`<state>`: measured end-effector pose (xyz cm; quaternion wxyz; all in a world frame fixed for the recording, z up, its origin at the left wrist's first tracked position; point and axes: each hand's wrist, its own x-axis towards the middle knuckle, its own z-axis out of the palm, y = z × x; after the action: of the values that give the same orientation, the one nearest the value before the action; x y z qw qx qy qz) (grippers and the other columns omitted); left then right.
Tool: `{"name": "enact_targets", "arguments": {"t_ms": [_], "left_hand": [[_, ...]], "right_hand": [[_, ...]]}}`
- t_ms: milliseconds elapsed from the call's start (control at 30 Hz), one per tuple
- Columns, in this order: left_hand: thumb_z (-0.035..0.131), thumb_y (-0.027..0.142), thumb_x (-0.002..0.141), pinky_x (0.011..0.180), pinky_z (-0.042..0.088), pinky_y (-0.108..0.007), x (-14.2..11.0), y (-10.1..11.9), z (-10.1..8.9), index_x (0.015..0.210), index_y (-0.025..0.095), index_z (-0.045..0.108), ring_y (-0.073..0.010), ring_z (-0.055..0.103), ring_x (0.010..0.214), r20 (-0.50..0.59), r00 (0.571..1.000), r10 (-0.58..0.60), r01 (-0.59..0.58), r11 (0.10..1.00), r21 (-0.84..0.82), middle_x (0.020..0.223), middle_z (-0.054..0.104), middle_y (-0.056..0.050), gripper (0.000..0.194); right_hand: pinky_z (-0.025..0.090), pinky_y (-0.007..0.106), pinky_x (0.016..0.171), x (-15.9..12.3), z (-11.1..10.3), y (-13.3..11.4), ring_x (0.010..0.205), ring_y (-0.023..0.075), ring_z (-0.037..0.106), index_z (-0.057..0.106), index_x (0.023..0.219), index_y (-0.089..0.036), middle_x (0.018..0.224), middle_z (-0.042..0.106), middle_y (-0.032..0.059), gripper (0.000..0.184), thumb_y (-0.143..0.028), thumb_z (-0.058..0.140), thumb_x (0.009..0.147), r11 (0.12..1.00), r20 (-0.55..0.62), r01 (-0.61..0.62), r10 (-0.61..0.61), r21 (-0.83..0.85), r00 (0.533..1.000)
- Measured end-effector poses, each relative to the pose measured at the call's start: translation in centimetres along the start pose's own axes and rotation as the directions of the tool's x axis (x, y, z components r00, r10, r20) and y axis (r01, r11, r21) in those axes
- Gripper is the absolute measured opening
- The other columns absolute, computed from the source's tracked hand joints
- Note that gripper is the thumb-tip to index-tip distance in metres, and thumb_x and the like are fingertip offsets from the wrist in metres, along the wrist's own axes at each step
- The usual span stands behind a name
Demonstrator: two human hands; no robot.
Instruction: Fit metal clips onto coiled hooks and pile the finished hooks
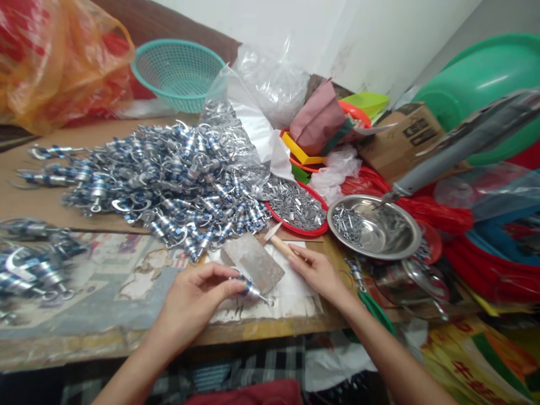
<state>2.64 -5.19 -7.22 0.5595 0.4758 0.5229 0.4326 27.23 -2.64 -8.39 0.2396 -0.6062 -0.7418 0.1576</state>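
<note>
Between the thumb and fingers of my left hand (196, 298) is a silver-and-blue metal hook fitting (252, 289), its small ring end pointing right. It is at the near edge of a grey metal block (255, 261), which lies on white paper (291, 298). My right hand (316, 270) is wrapped round the wooden handle of a small hammer (280, 243). The hammer's pointed head is by the block's far right corner. A big heap of similar hook fittings (169, 174) lies beyond my left hand, and a smaller group (36, 264) is at the left.
A red tray (323, 228) of small metal pieces and a steel bowl (371, 253) with pins stand beyond my right hand. A grey bar (455, 152) slants over the bowl. Farther back are a teal basket (181, 73), a cardboard box (409, 146) and a green basin (485, 95).
</note>
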Motion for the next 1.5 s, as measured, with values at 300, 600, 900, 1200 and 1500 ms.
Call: {"name": "enact_targets", "arguments": {"t_ms": [300,600,900,1200,1500], "left_hand": [[0.072,0.022,0.063,0.063,0.045,-0.025,0.4,-0.3,0.4,0.062,0.023,0.072,-0.0162,0.059,0.07,-0.022,0.94,0.341,-0.325,0.912,0.25,0.071,0.063,-0.002,0.002],[0.069,0.021,0.067,0.067,0.046,-0.027,-0.2,0.2,0.1,0.069,0.023,0.075,-0.0182,0.063,0.07,0.03,0.946,0.321,-0.319,0.915,0.248,0.07,0.069,-0.003,0.007],[0.069,0.02,0.067,0.066,0.047,-0.027,-0.1,0.4,0.4,0.069,0.023,0.075,-0.0179,0.063,0.068,0.063,0.939,0.337,-0.342,0.91,0.233,0.069,0.07,-0.002,0.007],[0.072,0.018,0.062,0.063,0.047,-0.025,-0.5,-0.5,0.4,0.09,0.021,0.07,-0.0141,0.06,0.06,-0.014,0.971,0.24,-0.237,0.966,0.1,0.063,0.064,0.003,0.028],[0.072,0.019,0.061,0.065,0.048,-0.027,-0.5,-0.1,0.5,0.088,0.024,0.074,-0.0158,0.06,0.061,-0.017,0.961,0.277,-0.272,0.952,0.143,0.062,0.066,0.001,0.027]], "right_hand": [[0.044,0.035,0.082,9.6,-0.3,1.3,0.092,0.0256,0.061,0.071,0.086,-0.015,0.092,0.068,0.0137,0.018,-0.015,0.057,0.075,0.949,-0.113,-0.14,0.112,-0.284,0.987],[0.045,0.033,0.087,10.5,-1.0,2.8,0.092,0.0234,0.064,0.072,0.091,-0.016,0.093,0.071,0.0099,0.027,-0.008,0.055,0.072,0.962,-0.144,-0.124,0.091,-0.243,0.985],[0.048,0.035,0.082,8.3,-1.7,1.7,0.085,0.0213,0.065,0.071,0.087,-0.017,0.092,0.071,0.0081,0.019,-0.021,0.057,0.076,0.998,-0.299,-0.065,0.067,0.017,0.952],[0.054,0.025,0.064,0.7,0.7,-8.0,0.067,0.0136,0.066,0.072,0.063,-0.021,0.069,0.071,0.0019,0.017,-0.008,0.062,0.069,0.781,-0.07,0.167,-0.156,0.602,0.985],[0.056,0.023,0.062,-1.3,1.5,-9.0,0.065,0.0136,0.068,0.07,0.074,-0.019,0.07,0.072,0.001,0.017,-0.007,0.058,0.073,0.766,-0.166,0.199,-0.121,0.612,0.979]]}}
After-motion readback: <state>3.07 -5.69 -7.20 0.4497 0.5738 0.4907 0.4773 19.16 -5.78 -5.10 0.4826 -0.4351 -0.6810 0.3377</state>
